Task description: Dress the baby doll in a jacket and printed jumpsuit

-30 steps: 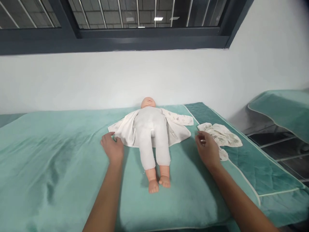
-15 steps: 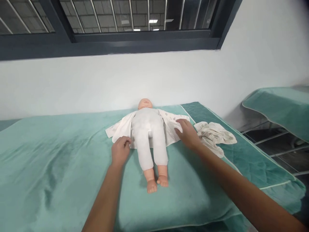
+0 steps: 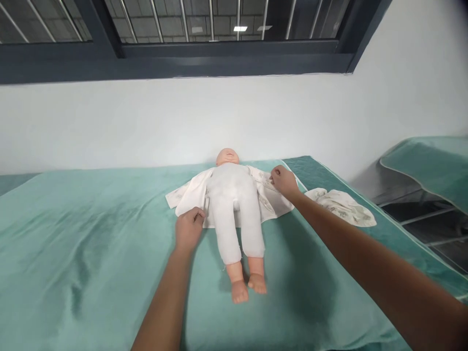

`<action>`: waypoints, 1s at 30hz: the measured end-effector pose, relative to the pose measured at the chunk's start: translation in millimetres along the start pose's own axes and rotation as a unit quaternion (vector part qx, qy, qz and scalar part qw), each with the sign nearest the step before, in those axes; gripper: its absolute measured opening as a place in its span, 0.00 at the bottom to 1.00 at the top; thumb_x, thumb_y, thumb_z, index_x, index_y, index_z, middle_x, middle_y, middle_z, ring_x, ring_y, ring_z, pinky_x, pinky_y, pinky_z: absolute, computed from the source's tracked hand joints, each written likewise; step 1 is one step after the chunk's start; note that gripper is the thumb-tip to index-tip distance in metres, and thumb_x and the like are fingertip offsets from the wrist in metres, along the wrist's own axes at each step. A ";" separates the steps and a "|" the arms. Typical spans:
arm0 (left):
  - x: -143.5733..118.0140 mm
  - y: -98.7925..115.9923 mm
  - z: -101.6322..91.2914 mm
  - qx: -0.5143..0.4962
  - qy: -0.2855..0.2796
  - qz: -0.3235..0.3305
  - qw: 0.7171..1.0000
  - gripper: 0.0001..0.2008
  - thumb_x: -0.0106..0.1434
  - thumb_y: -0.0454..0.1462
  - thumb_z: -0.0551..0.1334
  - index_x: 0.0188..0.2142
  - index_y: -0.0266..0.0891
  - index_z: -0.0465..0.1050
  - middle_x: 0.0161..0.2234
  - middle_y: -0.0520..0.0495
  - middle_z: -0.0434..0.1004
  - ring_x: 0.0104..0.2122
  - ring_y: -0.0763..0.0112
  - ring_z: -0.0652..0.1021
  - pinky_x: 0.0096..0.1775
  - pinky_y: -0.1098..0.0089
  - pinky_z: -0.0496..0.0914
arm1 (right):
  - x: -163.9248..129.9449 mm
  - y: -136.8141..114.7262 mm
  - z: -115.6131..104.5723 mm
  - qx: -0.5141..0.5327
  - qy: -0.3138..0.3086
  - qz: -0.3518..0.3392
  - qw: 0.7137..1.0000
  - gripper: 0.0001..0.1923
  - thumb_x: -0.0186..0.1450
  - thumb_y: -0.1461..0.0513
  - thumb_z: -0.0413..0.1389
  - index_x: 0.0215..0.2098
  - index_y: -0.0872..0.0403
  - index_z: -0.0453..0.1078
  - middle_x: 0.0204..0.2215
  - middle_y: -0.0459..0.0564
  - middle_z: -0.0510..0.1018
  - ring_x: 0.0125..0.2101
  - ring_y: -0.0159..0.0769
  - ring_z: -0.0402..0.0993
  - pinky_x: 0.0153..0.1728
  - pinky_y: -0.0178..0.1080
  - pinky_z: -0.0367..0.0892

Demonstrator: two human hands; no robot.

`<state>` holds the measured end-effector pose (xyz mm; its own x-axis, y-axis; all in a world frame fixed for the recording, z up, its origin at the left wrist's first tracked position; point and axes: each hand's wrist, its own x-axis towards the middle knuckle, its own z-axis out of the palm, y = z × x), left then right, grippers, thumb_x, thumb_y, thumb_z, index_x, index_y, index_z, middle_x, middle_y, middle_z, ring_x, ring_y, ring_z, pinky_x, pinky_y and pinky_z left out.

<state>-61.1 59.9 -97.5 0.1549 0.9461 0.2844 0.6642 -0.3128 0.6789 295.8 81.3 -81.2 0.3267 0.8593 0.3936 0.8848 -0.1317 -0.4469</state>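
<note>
A baby doll [image 3: 237, 195] with a white cloth body lies on its back, its head toward the wall and its bare feet toward me. Spread open beneath it is a white printed baby shirt [image 3: 193, 191], with a sleeve out to either side. My left hand [image 3: 189, 228] is closed at the shirt's lower left edge, the fingertips pinched on the cloth. Over the right sleeve, my right hand [image 3: 284, 181] is closed, pinching the shirt's fabric; the exact grip is partly hidden.
A crumpled printed cloth [image 3: 343, 207] lies on the bed to the right, partly behind my right forearm. The green bed cover [image 3: 91, 258] spreads under everything. A white wall [image 3: 153, 122] and a barred window [image 3: 219, 61] stand behind. Another green-covered surface [image 3: 431, 161] is at far right.
My right hand has moved up along the shirt's right side and its fingers have closed; the cloth there is now creased. My left hand stays at the left edge. The view has shifted slightly.
</note>
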 end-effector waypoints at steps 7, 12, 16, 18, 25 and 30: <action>1.1 -1.8 0.5 -0.044 0.007 -0.024 0.999 0.10 0.53 0.34 0.52 0.27 0.41 0.73 0.19 0.54 0.69 0.22 0.72 0.68 0.27 0.72 0.57 | -21.9 -16.3 13.0 0.052 -0.020 -0.138 0.989 0.09 0.60 0.60 0.57 0.40 0.52 0.69 0.50 0.55 0.71 0.52 0.45 0.66 0.49 0.43 0.62; 0.1 -1.0 -0.7 -0.054 0.017 -0.035 0.998 0.11 0.53 0.35 0.52 0.26 0.40 0.73 0.19 0.54 0.69 0.21 0.72 0.67 0.26 0.72 0.57 | -1.2 -8.8 11.5 0.082 -0.013 -0.006 0.997 0.09 0.66 0.56 0.49 0.38 0.52 0.67 0.38 0.53 0.76 0.39 0.41 0.72 0.38 0.39 0.64; 0.8 -1.1 -1.6 -0.055 0.019 -0.045 0.997 0.11 0.52 0.35 0.52 0.27 0.40 0.73 0.19 0.54 0.69 0.21 0.72 0.67 0.26 0.72 0.57 | 16.7 14.0 3.7 0.085 -0.014 0.091 0.992 0.10 0.66 0.58 0.48 0.40 0.54 0.66 0.32 0.52 0.78 0.29 0.37 0.72 0.30 0.36 0.62; 1.3 -1.1 -2.0 -0.060 0.022 -0.048 0.997 0.11 0.52 0.35 0.52 0.27 0.40 0.73 0.19 0.55 0.70 0.20 0.72 0.67 0.26 0.72 0.57 | 15.4 25.1 0.3 0.082 -0.024 0.117 0.989 0.10 0.65 0.58 0.49 0.39 0.55 0.67 0.29 0.51 0.78 0.27 0.36 0.71 0.28 0.35 0.61; 1.6 2.2 -3.5 -0.079 0.027 -0.059 0.995 0.11 0.51 0.35 0.52 0.26 0.40 0.73 0.20 0.54 0.70 0.20 0.72 0.66 0.25 0.72 0.57 | -21.3 40.5 -2.3 0.068 -0.052 0.119 0.989 0.14 0.65 0.51 0.51 0.40 0.52 0.68 0.30 0.48 0.78 0.32 0.37 0.73 0.30 0.34 0.59; 2.4 1.3 -4.1 -0.090 0.033 -0.062 0.993 0.11 0.51 0.34 0.51 0.26 0.40 0.72 0.21 0.54 0.71 0.23 0.71 0.69 0.27 0.72 0.60 | -44.2 43.1 -14.6 0.042 -0.088 0.106 0.990 0.14 0.64 0.54 0.53 0.43 0.52 0.69 0.30 0.48 0.78 0.31 0.37 0.73 0.31 0.35 0.59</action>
<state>-62.9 61.4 -93.2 0.0286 0.9726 0.2306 0.5327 -0.2100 0.8198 324.4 30.4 -106.1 0.4320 0.8906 0.1417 0.7701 -0.2826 -0.5720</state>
